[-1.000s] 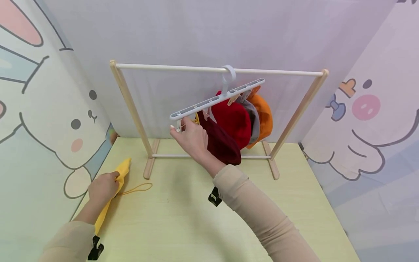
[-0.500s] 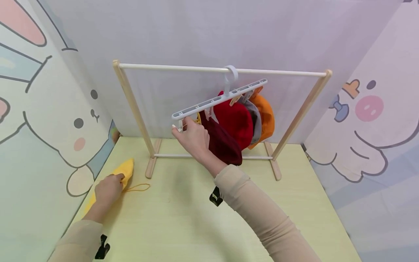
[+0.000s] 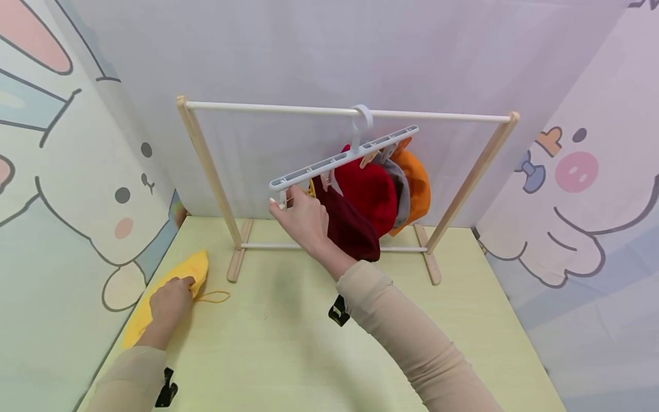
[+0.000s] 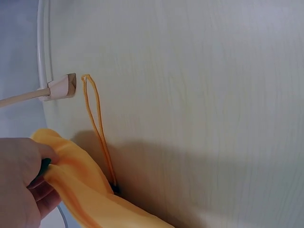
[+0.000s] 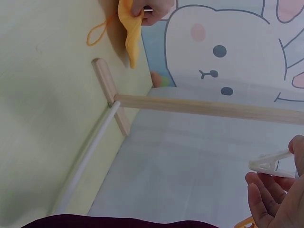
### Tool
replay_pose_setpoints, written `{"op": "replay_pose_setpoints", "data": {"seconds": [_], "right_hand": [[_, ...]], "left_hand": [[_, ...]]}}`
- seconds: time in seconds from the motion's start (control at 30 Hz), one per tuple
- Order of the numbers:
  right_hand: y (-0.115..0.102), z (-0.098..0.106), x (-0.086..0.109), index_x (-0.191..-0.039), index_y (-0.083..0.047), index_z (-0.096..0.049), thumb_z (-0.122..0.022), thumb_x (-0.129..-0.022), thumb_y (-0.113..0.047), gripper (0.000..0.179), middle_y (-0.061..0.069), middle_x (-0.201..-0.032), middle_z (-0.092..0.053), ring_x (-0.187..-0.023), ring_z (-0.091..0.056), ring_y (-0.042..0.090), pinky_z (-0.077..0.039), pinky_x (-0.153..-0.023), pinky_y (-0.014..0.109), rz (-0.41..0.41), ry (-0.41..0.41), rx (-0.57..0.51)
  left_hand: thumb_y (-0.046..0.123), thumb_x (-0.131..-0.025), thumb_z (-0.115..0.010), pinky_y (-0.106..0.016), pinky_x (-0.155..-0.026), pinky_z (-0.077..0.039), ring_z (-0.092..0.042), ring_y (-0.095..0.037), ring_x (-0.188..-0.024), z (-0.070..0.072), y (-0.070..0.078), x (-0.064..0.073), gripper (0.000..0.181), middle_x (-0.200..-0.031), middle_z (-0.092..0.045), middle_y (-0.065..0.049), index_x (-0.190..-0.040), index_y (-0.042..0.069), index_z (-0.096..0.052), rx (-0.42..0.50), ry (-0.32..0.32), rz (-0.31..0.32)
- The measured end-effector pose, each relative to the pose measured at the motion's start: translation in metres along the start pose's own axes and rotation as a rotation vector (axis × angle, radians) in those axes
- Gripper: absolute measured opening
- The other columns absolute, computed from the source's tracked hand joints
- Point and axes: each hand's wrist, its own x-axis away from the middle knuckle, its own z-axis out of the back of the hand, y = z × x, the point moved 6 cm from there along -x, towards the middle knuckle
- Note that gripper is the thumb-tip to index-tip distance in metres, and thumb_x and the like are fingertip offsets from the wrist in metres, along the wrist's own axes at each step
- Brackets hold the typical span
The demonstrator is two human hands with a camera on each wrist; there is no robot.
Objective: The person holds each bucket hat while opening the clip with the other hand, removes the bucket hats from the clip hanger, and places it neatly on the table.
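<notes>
yellow cloth (image 4: pixel 90 187) is gripped by the left hand (image 3: pixel 171 300).

You handle fabric and plastic
Your yellow cloth (image 4: pixel 95 192) looks matt; clip (image 5: pixel 259 166) and hanger (image 3: pixel 329 165), smooth plastic; posts (image 3: pixel 209 171), wood.

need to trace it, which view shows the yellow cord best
The left wrist view: there the cord is largest, both strands showing, down to a dark bit by the cloth. The head view shows a small loop beside the cloth, the right wrist view a small loop near its top edge.
</notes>
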Motion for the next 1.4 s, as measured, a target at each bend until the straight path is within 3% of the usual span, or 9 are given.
{"op": "replay_pose_setpoints", "data": {"seconds": [0.17, 0.4, 0.6, 0.8, 1.0, 1.4], "right_hand": [[0.001, 0.000, 0.000, -0.086, -0.016, -0.056, -0.059, -0.084, -0.043, 0.026, -0.006, -0.054, -0.049, -0.045, -0.040, 0.010, -0.036, -0.040, 0.024, -0.003, -0.008, 0.007], [-0.001, 0.000, 0.001, -0.086, -0.017, -0.057, -0.059, -0.084, -0.043, 0.026, -0.007, -0.054, -0.049, -0.045, -0.041, 0.010, -0.036, -0.040, 0.024, 0.006, -0.014, 0.003], [0.000, 0.000, 0.001, -0.087, -0.017, -0.056, -0.059, -0.084, -0.043, 0.026, -0.007, -0.056, -0.050, -0.045, -0.042, 0.010, -0.037, -0.040, 0.024, 0.007, -0.027, -0.002], [0.000, 0.001, 0.001, -0.086, -0.017, -0.057, -0.059, -0.084, -0.042, 0.026, -0.007, -0.057, -0.052, -0.045, -0.043, 0.010, -0.037, -0.041, 0.024, 0.008, -0.027, -0.006], [-0.001, 0.001, 0.001, -0.086, -0.018, -0.056, -0.059, -0.084, -0.043, 0.026, -0.007, -0.055, -0.050, -0.044, -0.042, 0.010, -0.037, -0.040, 0.024, 0.004, -0.027, 0.001], [0.000, 0.000, 0.000, -0.086, -0.017, -0.056, -0.059, -0.084, -0.044, 0.026, -0.007, -0.055, -0.050, -0.044, -0.042, 0.010, -0.037, -0.040, 0.024, 0.011, -0.022, 0.010]], "left_hand": [[0.000, -0.082, -0.049, -0.044, -0.041, -0.039, -0.054, -0.038, -0.059, -0.004, -0.003, 0.000, 0.025, -0.078, -0.055, -0.019, -0.103, 0.005, -0.064, -0.003, -0.009, 0.000], [-0.001, -0.082, -0.050, -0.043, -0.039, -0.038, -0.054, -0.037, -0.057, -0.007, -0.008, 0.001, 0.024, -0.076, -0.056, -0.020, -0.100, 0.004, -0.065, -0.009, 0.038, -0.012], [-0.001, -0.083, -0.050, -0.045, -0.041, -0.039, -0.054, -0.038, -0.059, -0.010, -0.009, 0.001, 0.024, -0.077, -0.055, -0.020, -0.102, 0.002, -0.064, 0.003, 0.005, 0.001], [-0.002, -0.082, -0.048, -0.046, -0.042, -0.040, -0.055, -0.040, -0.062, -0.012, -0.010, -0.002, 0.025, -0.079, -0.057, -0.024, -0.101, 0.000, -0.064, 0.021, 0.012, 0.000], [-0.002, -0.082, -0.047, -0.046, -0.045, -0.042, -0.059, -0.045, -0.072, -0.019, -0.012, -0.004, 0.026, -0.094, -0.061, -0.030, -0.101, 0.000, -0.064, 0.046, -0.025, 0.028], [-0.001, -0.080, -0.047, -0.047, -0.051, -0.044, -0.059, -0.046, -0.079, -0.034, -0.008, -0.002, 0.028, -0.100, -0.062, -0.028, -0.104, 0.000, -0.063, 0.083, -0.101, 0.056]]}}
